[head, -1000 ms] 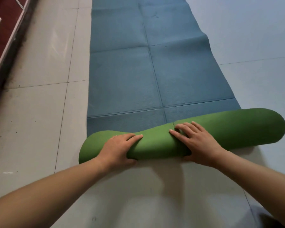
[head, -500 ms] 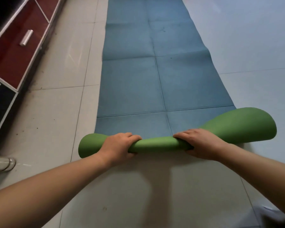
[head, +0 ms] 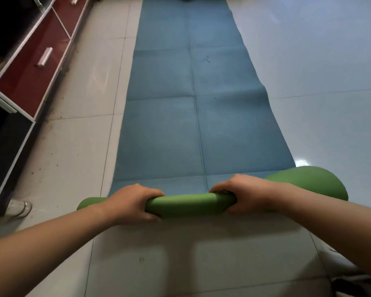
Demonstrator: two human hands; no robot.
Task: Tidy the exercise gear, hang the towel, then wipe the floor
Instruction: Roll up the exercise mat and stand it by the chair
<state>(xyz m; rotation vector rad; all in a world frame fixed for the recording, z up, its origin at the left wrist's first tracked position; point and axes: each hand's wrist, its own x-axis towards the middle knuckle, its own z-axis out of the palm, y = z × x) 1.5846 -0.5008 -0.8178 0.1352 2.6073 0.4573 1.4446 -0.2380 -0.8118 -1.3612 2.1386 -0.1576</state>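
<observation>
While most of the yoga mat (head: 180,125) lies flat on the floor (head: 77,157), its near end is a green roll (head: 184,205). Both the left hand (head: 133,204) and right hand (head: 244,195) grip it mid-roll. I'd squeeze that flared right end tighter and roll evenly.

No writing can be read anywhere in view — no words, brand marks, numbers or signs show on the mat (head: 180,125), on the red cabinet drawers (head: 30,82) along the left edge, or on the floor tiles (head: 77,157).
</observation>
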